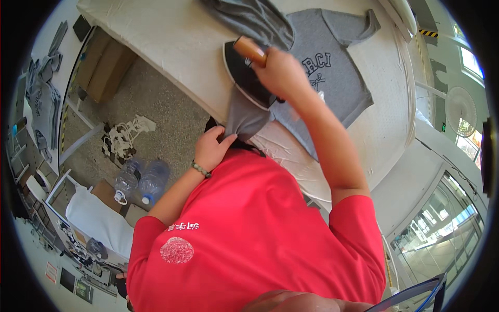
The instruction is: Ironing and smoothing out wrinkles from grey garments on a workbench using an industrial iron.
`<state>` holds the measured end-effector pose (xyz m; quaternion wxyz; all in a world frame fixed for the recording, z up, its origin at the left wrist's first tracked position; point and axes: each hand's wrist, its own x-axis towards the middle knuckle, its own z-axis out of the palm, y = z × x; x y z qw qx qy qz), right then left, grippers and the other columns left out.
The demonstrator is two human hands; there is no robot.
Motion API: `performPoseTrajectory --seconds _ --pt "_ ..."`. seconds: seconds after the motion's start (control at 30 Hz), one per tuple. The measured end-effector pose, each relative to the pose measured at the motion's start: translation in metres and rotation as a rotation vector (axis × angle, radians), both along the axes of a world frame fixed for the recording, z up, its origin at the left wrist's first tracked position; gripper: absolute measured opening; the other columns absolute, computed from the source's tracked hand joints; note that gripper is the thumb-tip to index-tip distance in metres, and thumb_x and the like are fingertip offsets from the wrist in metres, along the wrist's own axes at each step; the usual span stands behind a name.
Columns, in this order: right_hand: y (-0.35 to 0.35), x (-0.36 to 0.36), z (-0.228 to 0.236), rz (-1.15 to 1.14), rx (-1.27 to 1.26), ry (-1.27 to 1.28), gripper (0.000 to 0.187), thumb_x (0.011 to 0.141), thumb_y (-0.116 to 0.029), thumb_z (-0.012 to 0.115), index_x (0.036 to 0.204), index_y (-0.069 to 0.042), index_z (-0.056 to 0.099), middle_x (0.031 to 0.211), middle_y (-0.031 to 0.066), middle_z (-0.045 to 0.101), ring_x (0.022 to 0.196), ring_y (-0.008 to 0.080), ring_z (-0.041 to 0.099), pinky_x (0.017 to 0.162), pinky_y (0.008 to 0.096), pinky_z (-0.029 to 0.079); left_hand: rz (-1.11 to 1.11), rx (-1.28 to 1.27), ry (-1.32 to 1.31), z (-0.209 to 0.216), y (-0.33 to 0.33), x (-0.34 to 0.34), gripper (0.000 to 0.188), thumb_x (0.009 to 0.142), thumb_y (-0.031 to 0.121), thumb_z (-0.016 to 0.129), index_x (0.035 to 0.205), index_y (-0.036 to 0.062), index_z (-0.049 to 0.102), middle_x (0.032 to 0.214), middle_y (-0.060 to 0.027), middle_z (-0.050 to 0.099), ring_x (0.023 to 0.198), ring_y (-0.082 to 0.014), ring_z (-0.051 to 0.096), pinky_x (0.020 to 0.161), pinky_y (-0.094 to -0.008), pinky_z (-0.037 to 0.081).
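My right hand [285, 75] is closed around the brown handle of a black iron [243, 70]. The iron lies over grey fabric near the table's left edge. Below it, a grey cloth end [248, 115] drapes toward me, and my left hand [212, 148] pinches its lower edge between thumb and fingers. Beside the iron, a grey T-shirt [351, 86] with dark lettering is spread out, partly covered by my right forearm. Another grey garment piece [249, 21] lies bunched beyond the iron. The iron's underside is hidden.
The padded table [182, 52] has a pale cloth cover. On the floor to the left are two large clear bottles [154, 179], a pile of white scraps [127, 136] and a cardboard box [112, 70]. Grey garments [44, 104] lie farther left. A fan [461, 112] stands at right.
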<state>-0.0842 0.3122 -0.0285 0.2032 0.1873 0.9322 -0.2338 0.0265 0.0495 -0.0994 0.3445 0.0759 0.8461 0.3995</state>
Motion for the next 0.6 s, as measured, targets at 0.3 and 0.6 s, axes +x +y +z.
performPoseTrajectory --seconds 0.3,0.6 --pt "0.003 0.027 0.015 0.34 -0.092 -0.087 0.039 0.093 -0.034 0.071 0.112 0.0 0.067 0.094 0.0254 0.073 0.092 0.0444 0.07 0.082 0.0516 0.054 0.398 0.202 0.033 -0.02 -0.008 0.028 0.028 0.102 0.031 0.068 0.1 0.0032 0.066 0.077 -0.0059 0.063 0.072 -0.0124 0.054 0.066 -0.0293 0.046" --pt "0.057 0.178 0.019 0.102 0.009 -0.278 0.046 0.092 -0.025 0.069 0.131 -0.005 0.055 0.095 0.0256 0.073 0.094 0.0476 0.069 0.082 0.0549 0.053 0.183 0.044 0.365 -0.03 -0.021 -0.017 0.026 0.103 0.031 0.067 0.1 0.0045 0.068 0.076 -0.0055 0.064 0.07 -0.0134 0.058 0.069 -0.0294 0.048"
